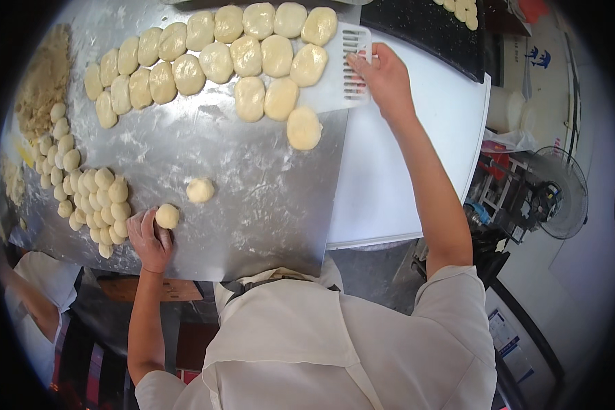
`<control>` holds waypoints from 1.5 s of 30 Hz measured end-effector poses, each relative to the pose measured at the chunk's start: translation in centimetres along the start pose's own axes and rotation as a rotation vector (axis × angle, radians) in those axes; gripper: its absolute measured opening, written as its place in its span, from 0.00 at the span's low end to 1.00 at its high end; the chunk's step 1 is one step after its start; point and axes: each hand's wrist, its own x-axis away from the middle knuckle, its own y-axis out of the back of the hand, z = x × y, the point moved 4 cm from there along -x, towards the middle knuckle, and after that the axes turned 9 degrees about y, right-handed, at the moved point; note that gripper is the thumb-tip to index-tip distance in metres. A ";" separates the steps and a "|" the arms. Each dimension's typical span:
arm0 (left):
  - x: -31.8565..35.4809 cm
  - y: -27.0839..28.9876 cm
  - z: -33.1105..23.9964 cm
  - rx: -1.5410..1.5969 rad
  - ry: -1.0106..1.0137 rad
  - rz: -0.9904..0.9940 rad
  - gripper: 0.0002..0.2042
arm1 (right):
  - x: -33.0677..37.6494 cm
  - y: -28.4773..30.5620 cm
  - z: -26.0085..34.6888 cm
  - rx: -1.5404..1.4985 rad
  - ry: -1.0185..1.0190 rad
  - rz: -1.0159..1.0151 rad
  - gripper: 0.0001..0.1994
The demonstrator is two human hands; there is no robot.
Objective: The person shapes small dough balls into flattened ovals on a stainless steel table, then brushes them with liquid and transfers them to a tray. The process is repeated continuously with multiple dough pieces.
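Note:
My right hand (384, 76) grips the slotted handle of a white plastic scraper (357, 96). Its clear, flat blade reaches left beside the end of two rows of flattened dough rounds (216, 63). One dough round (303, 128) lies apart, just below the blade. My left hand (150, 240) is low over the table with its fingers apart; a small dough ball (167, 216) sits against its index finger and thumb. Left of that hand is a heap of dough balls (97, 199). Another dough ball (199, 190) stands alone farther right.
The floured metal table (253, 205) meets a white board (403, 184) on the right. A black tray (430, 34) is at the far right, loose flour (44, 82) at the far left. A fan (553, 195) stands right. Another person's arm (34, 301) shows lower left.

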 end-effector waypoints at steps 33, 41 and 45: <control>-0.5 0.8 -1.0 0.030 0.036 0.036 0.17 | 0.3 -8.3 4.5 -0.774 -0.272 0.245 0.22; -0.8 0.5 -0.9 0.051 0.038 0.015 0.19 | 2.7 -5.1 2.8 -0.789 -0.239 0.096 0.25; -0.3 0.5 -0.5 0.039 0.043 0.019 0.20 | 4.3 -2.7 2.1 -0.831 -0.178 0.090 0.27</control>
